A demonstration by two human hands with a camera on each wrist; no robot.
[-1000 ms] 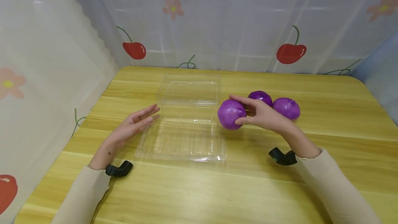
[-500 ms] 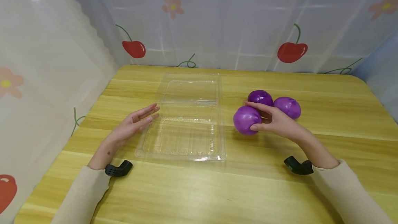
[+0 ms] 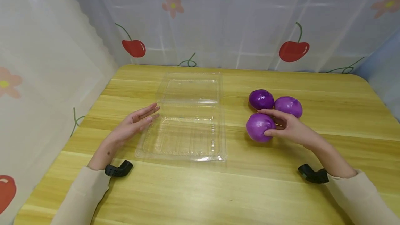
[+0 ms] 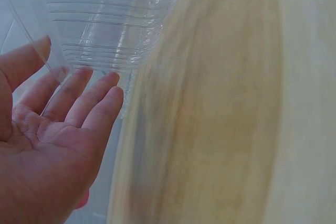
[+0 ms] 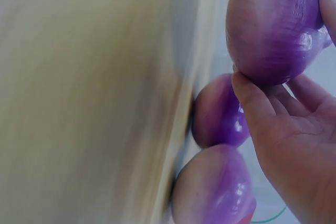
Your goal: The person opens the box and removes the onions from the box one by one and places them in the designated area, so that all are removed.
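My right hand [image 3: 290, 127] grips a light purple onion [image 3: 260, 127] between thumb and fingers, seen close up as the onion [image 5: 278, 24] in the right wrist view. Just behind it are a dark purple onion [image 3: 261, 99] and another light purple onion [image 3: 289, 106], side by side on the table. A clear plastic clamshell box [image 3: 184, 157] lies unfolded left of them, its lid [image 3: 192, 89] toward the back. At the box's left edge my left hand [image 3: 131, 126] has its fingers extended; in the left wrist view they are against the clear plastic wall [image 4: 105, 30].
The wooden table [image 3: 200, 190] has light grain and rounded back corners. Behind it hangs a pale curtain [image 3: 218, 20] printed with cherries and flowers, which also runs along the left side. Black wrist cameras [image 3: 312, 174] sit on both forearms.
My right hand has moved right and toward me with the onion, away from the box's right edge, uncovering more of the dark onion. The left hand stays put.
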